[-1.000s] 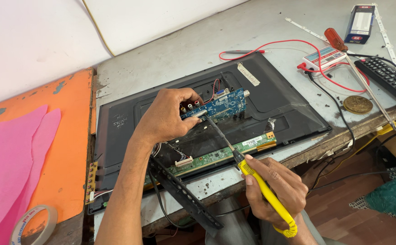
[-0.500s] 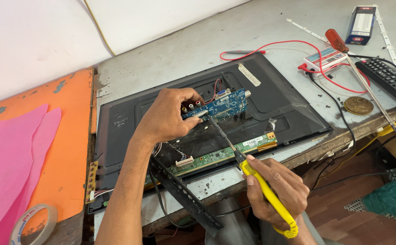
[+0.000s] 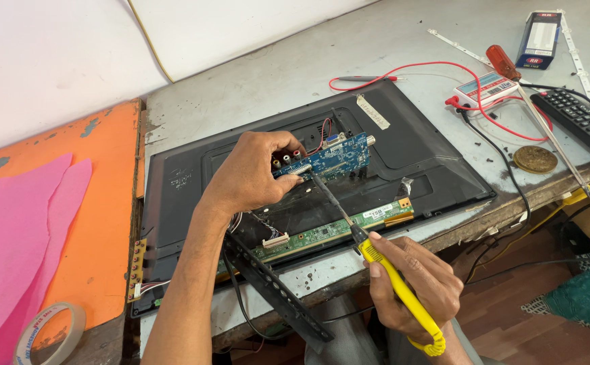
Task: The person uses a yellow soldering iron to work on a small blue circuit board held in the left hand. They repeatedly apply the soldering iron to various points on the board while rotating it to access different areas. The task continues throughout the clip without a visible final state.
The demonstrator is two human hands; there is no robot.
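My left hand (image 3: 251, 174) grips the left end of a blue circuit board (image 3: 328, 156) and holds it tilted above the open back of a black flat-screen set (image 3: 416, 149). My right hand (image 3: 413, 287) holds a yellow-handled soldering iron (image 3: 396, 284) like a pen. Its dark tip reaches up to the board's lower edge near my left fingers. A long green strip board (image 3: 328, 233) lies along the set's near edge, below the iron's shaft.
A black metal bracket (image 3: 274, 290) sticks out over the table's front edge. A meter (image 3: 487, 88) with red leads, a red-handled screwdriver (image 3: 504, 64), a remote (image 3: 579, 122) and a small box (image 3: 538, 39) lie at right. A tape roll (image 3: 48, 334) rests on the orange surface (image 3: 105, 223).
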